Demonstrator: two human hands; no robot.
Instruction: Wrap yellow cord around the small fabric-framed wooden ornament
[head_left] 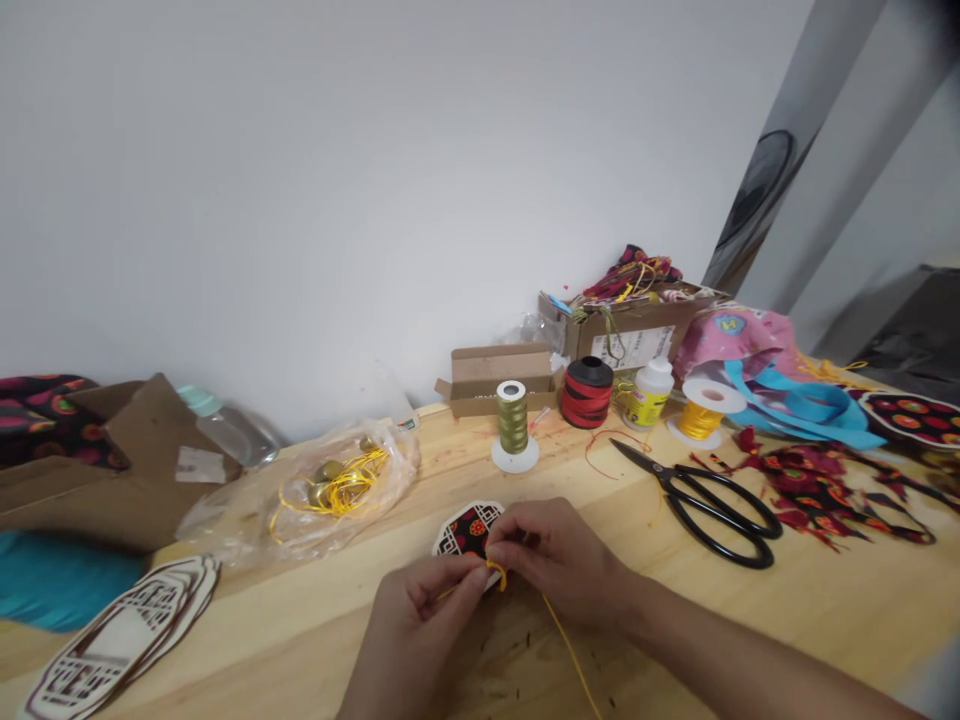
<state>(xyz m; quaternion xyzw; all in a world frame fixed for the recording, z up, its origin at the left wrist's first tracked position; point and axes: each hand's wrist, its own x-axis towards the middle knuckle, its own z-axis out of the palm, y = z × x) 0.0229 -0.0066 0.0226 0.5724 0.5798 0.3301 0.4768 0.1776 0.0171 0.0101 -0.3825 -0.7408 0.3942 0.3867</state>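
Note:
My left hand [420,625] and my right hand [559,560] meet over the wooden table [825,610], both pinching a thin yellow cord [496,572]. The cord loops between my fingertips and trails down toward the near edge. Just behind my fingers lies a small wooden lattice piece with black and red patterned fabric [466,528], partly hidden by my hands.
Black scissors [712,505] lie to the right. Behind stand a green thread spool [514,422], a red and black spool [588,392], a glue bottle [648,392] and a yellow cord spool [701,412]. A plastic bag with gold bells [337,485] and stacked lattice cutouts [120,635] sit left.

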